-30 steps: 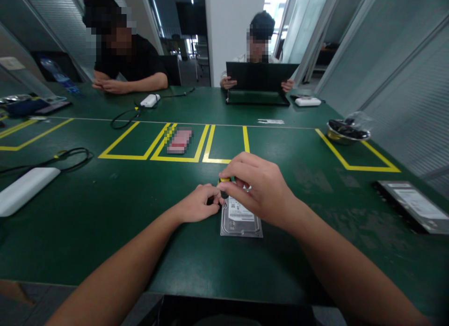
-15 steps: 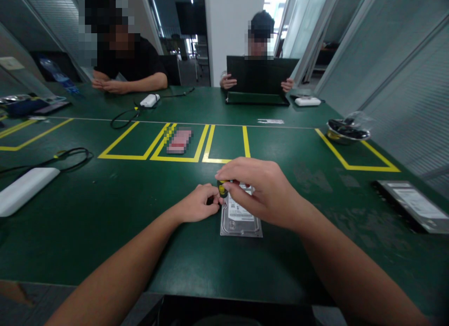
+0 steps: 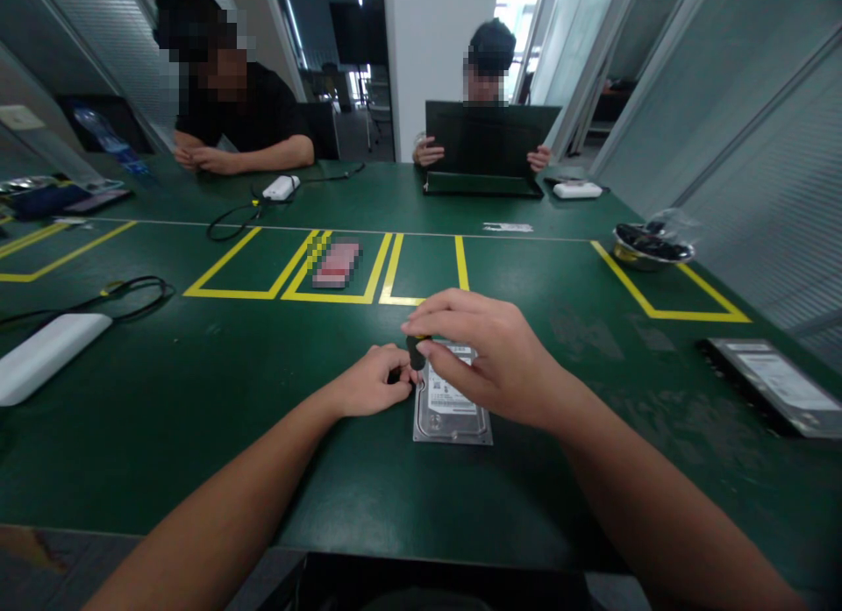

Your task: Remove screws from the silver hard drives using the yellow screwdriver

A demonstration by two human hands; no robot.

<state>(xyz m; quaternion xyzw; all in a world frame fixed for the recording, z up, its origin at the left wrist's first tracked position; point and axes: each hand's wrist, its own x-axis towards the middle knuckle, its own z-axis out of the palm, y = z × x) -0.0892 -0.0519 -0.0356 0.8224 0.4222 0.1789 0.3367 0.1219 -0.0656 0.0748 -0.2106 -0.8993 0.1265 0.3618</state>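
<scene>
A silver hard drive (image 3: 453, 425) with a white label lies flat on the green table. My right hand (image 3: 490, 352) arches over its upper part and hides some of it. Between the thumb and fingers of that hand is a short black and yellow screwdriver handle (image 3: 417, 351), upright at the drive's left edge; its tip is hidden. My left hand (image 3: 374, 381) rests on the table just left of the drive, thumb and fingers curled together by the foot of the screwdriver. What those fingertips pinch, if anything, cannot be made out.
At right lie another drive-like unit (image 3: 776, 385) and a metal bowl (image 3: 651, 250) of dark items. A white power strip (image 3: 53, 357) is at left. Yellow tape (image 3: 329, 299) outlines areas, one with a pink object (image 3: 337, 266). Two people sit opposite, one holding a laptop (image 3: 493, 142).
The screwdriver handle has turned in my right hand: its yellow mark faced me before, and now a black side shows. The right fingers have shifted slightly. My left hand and the drive stay put.
</scene>
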